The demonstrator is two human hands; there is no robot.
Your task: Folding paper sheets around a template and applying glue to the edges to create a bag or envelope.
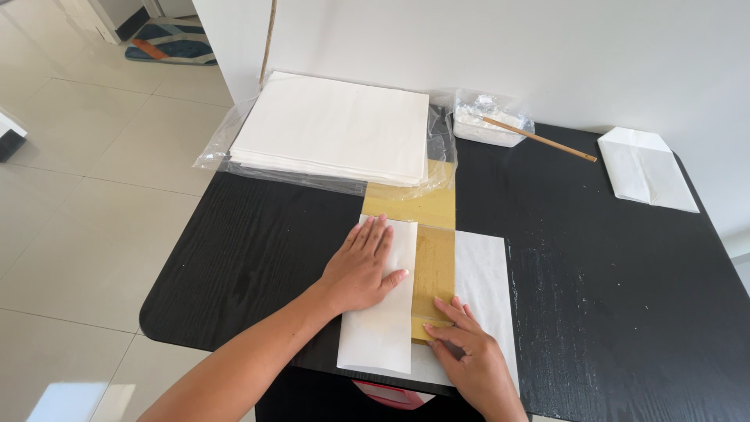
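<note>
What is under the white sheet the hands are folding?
A yellow-brown board lies under the white sheet, bare in the middle and beyond its far edge. The left hand presses the folded flap; what lies beneath that flap is covered.
</note>
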